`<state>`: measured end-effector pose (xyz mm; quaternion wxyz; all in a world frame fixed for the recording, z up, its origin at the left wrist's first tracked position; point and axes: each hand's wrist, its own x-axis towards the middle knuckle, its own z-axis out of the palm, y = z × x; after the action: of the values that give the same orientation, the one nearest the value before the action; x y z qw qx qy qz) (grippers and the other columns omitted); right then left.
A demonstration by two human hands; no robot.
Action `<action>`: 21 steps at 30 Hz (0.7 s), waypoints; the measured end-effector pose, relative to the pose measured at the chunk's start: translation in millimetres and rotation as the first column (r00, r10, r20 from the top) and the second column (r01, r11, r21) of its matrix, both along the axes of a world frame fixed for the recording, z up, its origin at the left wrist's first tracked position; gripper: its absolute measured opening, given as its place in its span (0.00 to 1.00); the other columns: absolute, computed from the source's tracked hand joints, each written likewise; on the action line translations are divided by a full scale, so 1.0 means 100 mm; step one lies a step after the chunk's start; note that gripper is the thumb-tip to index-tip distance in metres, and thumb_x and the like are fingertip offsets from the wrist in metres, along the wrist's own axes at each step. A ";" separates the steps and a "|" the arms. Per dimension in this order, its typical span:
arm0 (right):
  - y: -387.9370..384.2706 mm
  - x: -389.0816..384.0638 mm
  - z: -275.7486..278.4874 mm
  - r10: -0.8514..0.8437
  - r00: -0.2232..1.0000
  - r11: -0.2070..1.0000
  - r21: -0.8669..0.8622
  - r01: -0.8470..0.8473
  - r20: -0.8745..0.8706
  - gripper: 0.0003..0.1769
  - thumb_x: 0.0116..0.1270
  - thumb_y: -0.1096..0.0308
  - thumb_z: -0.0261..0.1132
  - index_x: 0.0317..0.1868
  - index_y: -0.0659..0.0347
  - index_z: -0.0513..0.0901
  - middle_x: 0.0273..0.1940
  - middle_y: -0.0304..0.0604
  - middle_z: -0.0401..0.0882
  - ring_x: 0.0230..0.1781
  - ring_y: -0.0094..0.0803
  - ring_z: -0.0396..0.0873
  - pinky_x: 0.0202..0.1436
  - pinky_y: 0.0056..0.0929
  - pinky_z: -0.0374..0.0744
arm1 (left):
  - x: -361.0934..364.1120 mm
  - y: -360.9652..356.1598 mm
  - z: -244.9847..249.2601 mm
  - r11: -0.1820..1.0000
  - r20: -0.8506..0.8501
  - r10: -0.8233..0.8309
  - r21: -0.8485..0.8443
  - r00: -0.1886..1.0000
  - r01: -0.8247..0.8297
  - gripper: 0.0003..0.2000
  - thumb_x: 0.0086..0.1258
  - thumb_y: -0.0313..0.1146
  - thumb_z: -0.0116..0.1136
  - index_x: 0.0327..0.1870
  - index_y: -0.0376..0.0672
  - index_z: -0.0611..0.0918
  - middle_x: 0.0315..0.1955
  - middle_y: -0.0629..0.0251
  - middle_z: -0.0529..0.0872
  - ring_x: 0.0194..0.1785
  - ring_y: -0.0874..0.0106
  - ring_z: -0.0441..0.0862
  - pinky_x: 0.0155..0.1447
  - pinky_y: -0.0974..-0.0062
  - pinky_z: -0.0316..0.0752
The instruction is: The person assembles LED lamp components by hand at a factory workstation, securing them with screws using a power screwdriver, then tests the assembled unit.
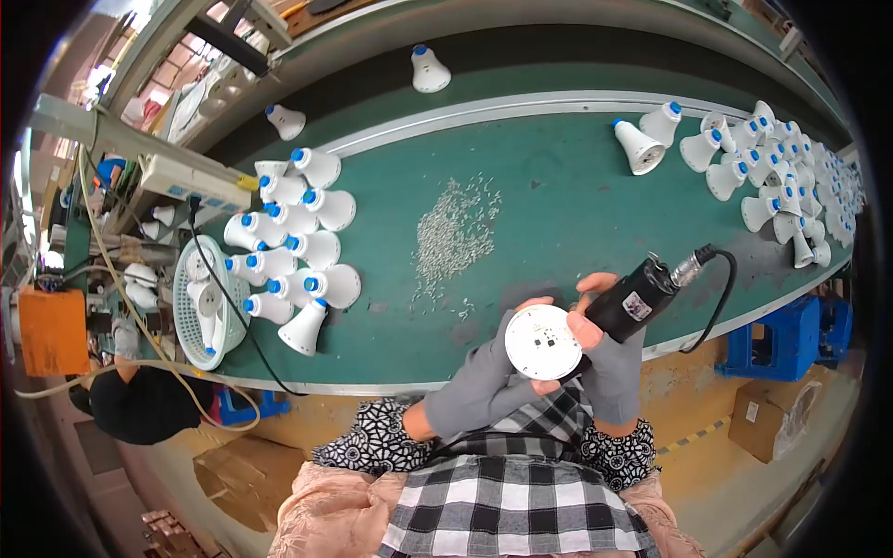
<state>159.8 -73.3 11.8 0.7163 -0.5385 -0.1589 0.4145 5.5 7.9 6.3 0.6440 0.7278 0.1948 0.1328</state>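
My left hand (502,363), in a grey fingerless glove, is closed around a white LED bulb housing (536,337). The round flat face of the housing points up toward me and shows small dark parts near its middle. Wrapped round a black electric screwdriver (634,302) is my right hand (609,358), also gloved in grey. Its fingertips lie close to the housing's right edge. A cable leaves the screwdriver's back end; its tip is hidden. Beyond my hands a pile of small screws (453,232) is spread on the green table (391,335).
Several white bulb housings with blue caps (332,286) stand at left, and many more (781,172) crowd the right end. A pale green basket (184,321) holds several housings. A power strip (195,181), blue stool (772,339) and cardboard box (777,409) flank the table. Another person (153,400) is at far left.
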 end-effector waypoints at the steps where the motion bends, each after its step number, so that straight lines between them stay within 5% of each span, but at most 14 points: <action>1: 0.01 -0.03 0.00 0.006 1.000 1.000 -0.001 -0.006 0.026 0.22 0.55 0.76 0.71 0.51 0.66 0.76 0.29 0.32 0.75 0.28 0.16 0.73 0.32 0.17 0.71 | -0.04 -0.02 -0.01 0.998 0.017 0.029 -0.064 0.999 -0.028 0.41 0.65 0.46 0.65 0.74 0.40 0.57 0.58 0.54 0.76 0.63 0.63 0.76 0.65 0.67 0.70; 5: 0.07 -0.14 0.01 0.069 0.987 0.997 -0.043 -0.064 0.146 0.21 0.57 0.76 0.70 0.51 0.66 0.76 0.29 0.32 0.75 0.28 0.17 0.73 0.31 0.17 0.72 | -0.14 -0.10 -0.03 0.900 0.024 0.203 -0.400 0.979 -0.176 0.39 0.60 0.46 0.69 0.70 0.42 0.63 0.59 0.59 0.76 0.62 0.67 0.75 0.64 0.69 0.70; 11: 0.11 -0.10 0.09 -0.093 0.996 0.995 0.028 0.093 -0.003 0.15 0.62 0.74 0.62 0.49 0.67 0.72 0.26 0.39 0.73 0.25 0.26 0.75 0.31 0.25 0.73 | -0.26 0.01 -0.05 0.950 -0.028 0.253 -0.180 0.967 -0.254 0.38 0.51 0.42 0.76 0.63 0.45 0.70 0.55 0.65 0.77 0.60 0.71 0.76 0.63 0.72 0.71; 21: 0.18 0.10 0.11 -0.239 0.971 0.934 0.268 0.238 -0.028 0.10 0.66 0.70 0.59 0.46 0.61 0.70 0.27 0.36 0.68 0.25 0.26 0.70 0.37 0.28 0.70 | -0.33 0.08 -0.07 0.955 -0.032 0.265 -0.131 0.964 -0.267 0.37 0.48 0.38 0.79 0.61 0.45 0.72 0.52 0.67 0.78 0.57 0.74 0.77 0.61 0.73 0.72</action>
<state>170.2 -55.7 22.7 0.8274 -0.4522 -0.1490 0.2978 -27.6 16.0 -1.2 0.6663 0.6510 0.3039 0.1997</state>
